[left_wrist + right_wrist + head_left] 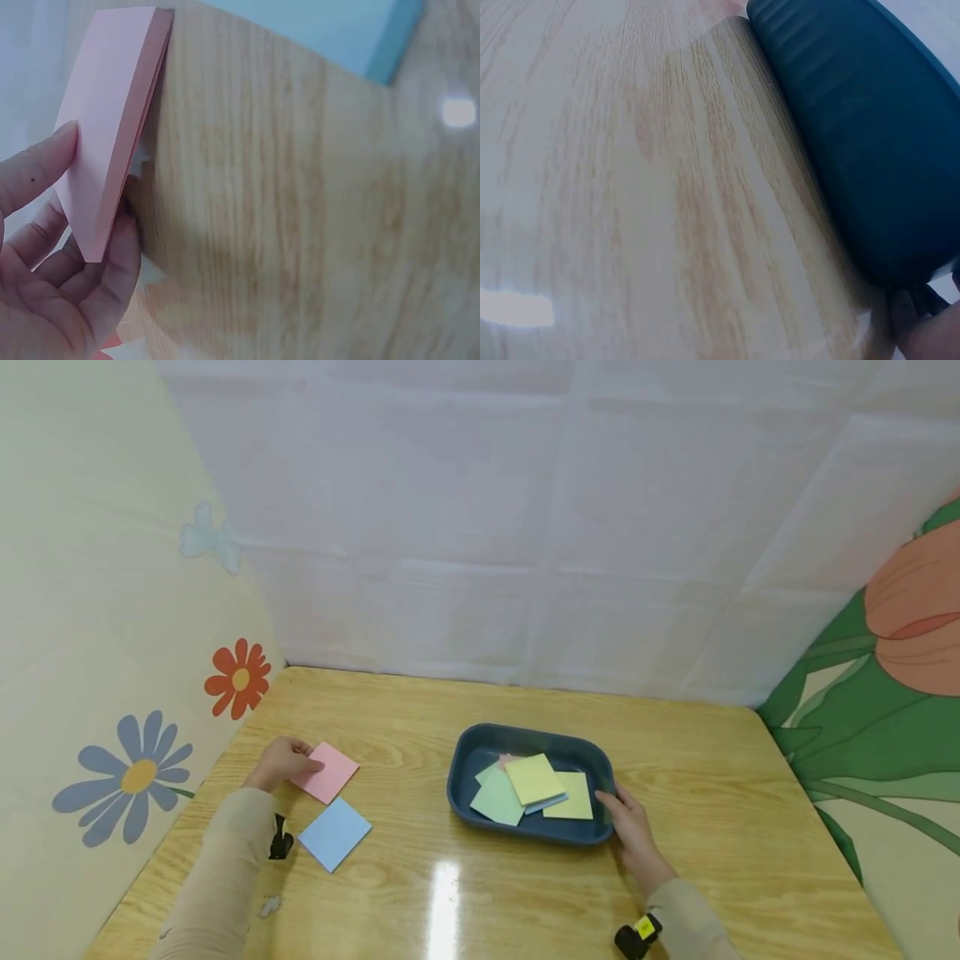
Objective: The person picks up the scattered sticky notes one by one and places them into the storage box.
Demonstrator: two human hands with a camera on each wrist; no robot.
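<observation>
My left hand (283,763) pinches a pink sticky note pad (333,772) at the table's left side. In the left wrist view the thumb presses the top of the pink pad (105,112) and the fingers curl beneath it. Just in front lies a blue sticky note pad (335,833), apart from the hand. My right hand (633,835) holds the right end of a dark blue plastic tray (525,833), thumb over the rim. Inside the tray lie yellow pads (531,778), a green pad (497,802), and partly hidden blue and pink ones.
The wooden table (405,718) meets a white cloth backdrop (450,527) behind and printed flower panels on both sides. A small pale scrap (271,906) lies near the left forearm. Each wrist wears a small black camera.
</observation>
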